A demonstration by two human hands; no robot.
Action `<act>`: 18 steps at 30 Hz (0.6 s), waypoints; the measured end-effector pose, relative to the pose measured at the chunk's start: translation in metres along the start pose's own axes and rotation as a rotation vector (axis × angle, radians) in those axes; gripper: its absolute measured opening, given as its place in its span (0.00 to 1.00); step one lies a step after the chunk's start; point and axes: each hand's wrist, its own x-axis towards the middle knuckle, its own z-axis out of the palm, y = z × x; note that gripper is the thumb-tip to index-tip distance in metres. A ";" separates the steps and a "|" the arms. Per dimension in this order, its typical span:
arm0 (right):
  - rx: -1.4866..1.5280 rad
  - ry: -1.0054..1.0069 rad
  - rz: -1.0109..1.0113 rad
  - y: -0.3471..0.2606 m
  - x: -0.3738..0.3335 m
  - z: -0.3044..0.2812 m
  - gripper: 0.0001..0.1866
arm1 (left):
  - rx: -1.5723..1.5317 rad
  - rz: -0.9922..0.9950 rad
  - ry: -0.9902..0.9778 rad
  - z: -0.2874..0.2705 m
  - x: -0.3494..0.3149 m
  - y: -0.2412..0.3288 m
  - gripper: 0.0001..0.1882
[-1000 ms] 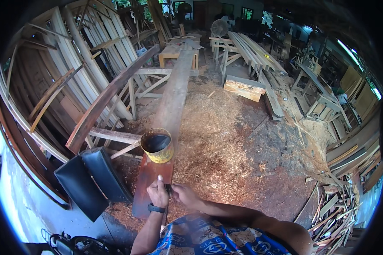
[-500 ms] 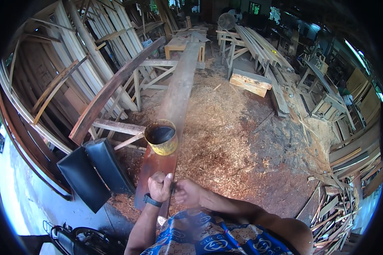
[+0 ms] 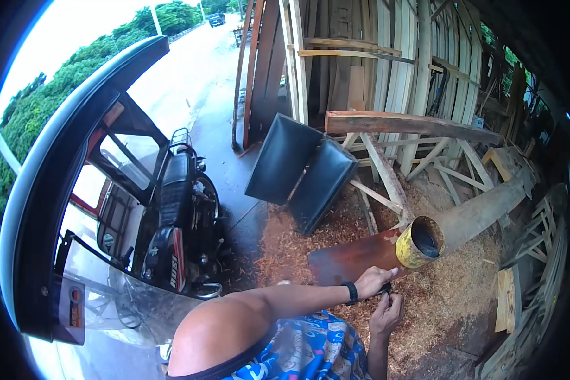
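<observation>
My left hand [image 3: 372,282], with a dark watch on its wrist, hovers above the red-brown near end of a long plank [image 3: 345,261]. Its fingers are closed, the thumb pointing toward a stained yellow can [image 3: 408,252]. Just below it, my right hand [image 3: 386,314] pinches a small dark thing [image 3: 385,289] that sits between the two hands. Its kind I cannot make out, as fingers cover most of it. The can stands open-topped on the plank and has dark liquid inside.
Two black padded panels [image 3: 285,158] lean left of the plank, by a reddish beam [image 3: 411,125] on trestles. A parked motorcycle [image 3: 177,221] with a roofed sidecar stands at left. Upright boards [image 3: 392,63] line the back; wood shavings [image 3: 449,304] cover the floor.
The view has swung left, bringing the motorcycle, sidecar and road into sight. My hands stay close together near the can, the small dark thing still between them.
</observation>
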 end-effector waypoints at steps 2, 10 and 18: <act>-0.048 0.035 -0.082 -0.001 0.002 0.003 0.11 | 0.016 0.103 0.028 -0.001 -0.003 0.001 0.35; -0.222 0.033 -0.152 -0.013 0.010 0.002 0.12 | -0.031 -0.122 0.005 0.000 -0.001 0.001 0.35; -0.155 -0.006 0.051 0.019 -0.003 0.018 0.16 | 0.096 0.044 0.047 0.004 0.001 -0.007 0.35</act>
